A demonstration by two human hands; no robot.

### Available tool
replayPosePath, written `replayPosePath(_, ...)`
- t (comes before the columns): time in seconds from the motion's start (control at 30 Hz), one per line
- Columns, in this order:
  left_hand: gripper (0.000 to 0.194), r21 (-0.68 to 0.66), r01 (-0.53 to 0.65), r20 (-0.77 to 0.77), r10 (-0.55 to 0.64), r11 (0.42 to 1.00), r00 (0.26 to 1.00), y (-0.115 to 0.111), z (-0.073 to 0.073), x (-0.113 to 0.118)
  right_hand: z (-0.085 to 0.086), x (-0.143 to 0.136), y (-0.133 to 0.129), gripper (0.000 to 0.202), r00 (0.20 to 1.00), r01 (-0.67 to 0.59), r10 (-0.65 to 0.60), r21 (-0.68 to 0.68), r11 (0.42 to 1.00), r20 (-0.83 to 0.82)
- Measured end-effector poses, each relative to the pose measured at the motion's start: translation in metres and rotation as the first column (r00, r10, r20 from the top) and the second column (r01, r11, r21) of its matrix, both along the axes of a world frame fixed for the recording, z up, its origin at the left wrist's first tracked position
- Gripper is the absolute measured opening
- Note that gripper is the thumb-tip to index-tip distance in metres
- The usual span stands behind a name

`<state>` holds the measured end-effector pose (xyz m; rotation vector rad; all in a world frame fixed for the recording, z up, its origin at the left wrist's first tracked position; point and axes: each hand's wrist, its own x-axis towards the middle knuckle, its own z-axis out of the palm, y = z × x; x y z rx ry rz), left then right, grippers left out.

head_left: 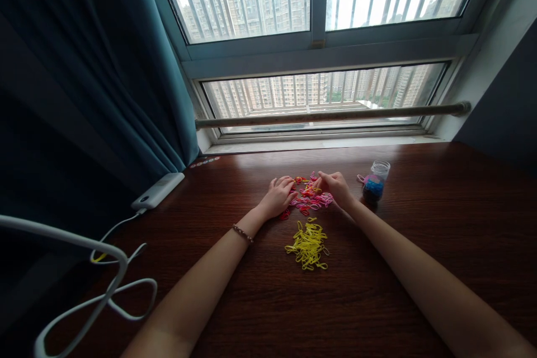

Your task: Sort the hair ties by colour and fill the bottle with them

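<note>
A loose pile of pink, red and orange small elastic hair ties (309,199) lies on the table between my hands. My left hand (278,196) rests at the pile's left edge, palm down, fingers stretched out and slightly apart. On the other side, my right hand (335,187) is at the pile's upper right with thumb and fingers pinched together; whatever they hold is too small to make out. Nearer to me is a separate heap of yellow elastic hair ties (309,245). A beaded bracelet (243,233) circles my left wrist.
Right of my right hand stands an open clear jar (381,168) with blue and dark contents; something pink sits beside it. On the left, a white power bank (158,190) with a white cable (121,268) lies by the blue curtain (138,67). Small round items (205,162) lie near the window.
</note>
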<state>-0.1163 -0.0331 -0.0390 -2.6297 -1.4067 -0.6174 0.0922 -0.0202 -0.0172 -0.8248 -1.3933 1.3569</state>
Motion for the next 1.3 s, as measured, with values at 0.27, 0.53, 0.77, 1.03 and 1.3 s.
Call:
replayPosePath(0.27, 0.017, 0.090, 0.016, 0.315, -0.044, 0.996, 0.948, 0.001, 0.003, -0.006, 0.015, -0.002, -0.022, 0.056, 0.556, -0.724, 0.824, -0.426, 0.543, 0.107)
replayPosePath(0.53, 0.017, -0.083, 0.122, 0.564, -0.054, 0.989, 0.824, -0.009, 0.014, 0.006, 0.001, 0.003, -0.003, 0.061, 0.969, 0.038, -0.058, 0.087, 0.995, 0.240)
replayPosePath(0.77, 0.024, -0.342, 0.542, 0.482, -0.352, 0.768, 0.802, -0.032, 0.030, 0.032, -0.014, 0.015, 0.011, 0.058, 0.643, 0.392, -0.617, 0.497, 0.774, 0.453)
replayPosePath(1.03, 0.031, 0.020, 0.104, 0.103, -0.105, 0.994, 0.989, -0.011, 0.022, 0.021, -0.025, 0.014, 0.018, 0.058, 0.597, 0.330, -0.593, 0.508, 0.795, 0.540)
replayPosePath(1.3, 0.053, -0.171, -0.070, 0.020, 0.074, 0.983, 0.997, 0.011, 0.002, 0.011, -0.034, 0.012, 0.021, 0.061, 0.620, 0.190, -0.527, 0.541, 0.819, 0.581)
